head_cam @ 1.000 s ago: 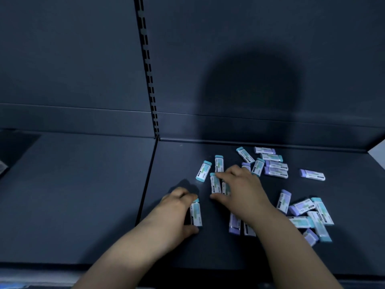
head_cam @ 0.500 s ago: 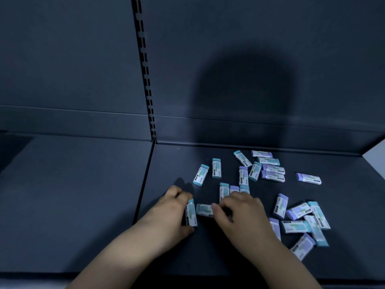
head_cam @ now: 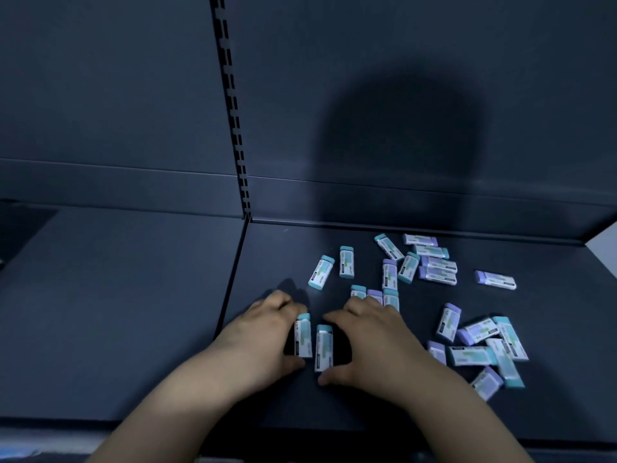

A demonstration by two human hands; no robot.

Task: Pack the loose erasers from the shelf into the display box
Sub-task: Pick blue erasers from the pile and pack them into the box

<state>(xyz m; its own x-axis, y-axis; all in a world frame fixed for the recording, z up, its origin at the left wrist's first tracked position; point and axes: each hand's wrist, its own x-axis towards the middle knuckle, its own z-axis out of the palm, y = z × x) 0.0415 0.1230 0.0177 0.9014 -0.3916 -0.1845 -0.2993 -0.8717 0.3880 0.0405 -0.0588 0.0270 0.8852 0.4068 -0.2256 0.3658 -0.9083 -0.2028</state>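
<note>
- Left hand [head_cam: 263,335] grips the first eraser [head_cam: 303,339] end to end, with its fingers over the teal far cap and its thumb at the near end.
- Right hand [head_cam: 374,342] curls round a second eraser [head_cam: 324,349], forefinger past the far end and thumb by the near end. Whether the tips actually press on it I cannot tell.
- These two sit side by side, touching, long axes toward 12 o'clock, on the dark shelf [head_cam: 287,242] near its front edge.
- Loose erasers lie around the hands:
  - a teal pair [head_cam: 346,262] at 12 o'clock;
  - a trio [head_cam: 374,293] showing just beyond the right knuckles;
  - a cluster [head_cam: 434,264] at 1 o'clock, near the back panel [head_cam: 434,55];
  - a lone lilac one [head_cam: 495,280] at 2 o'clock;
  - a jumbled pile [head_cam: 484,345] at 3 o'clock — some overlapping.
- A slotted upright [head_cam: 230,95] rises at 11 o'clock.
- A round shadow [head_cam: 400,145] falls on the panel at 12 o'clock.
</note>
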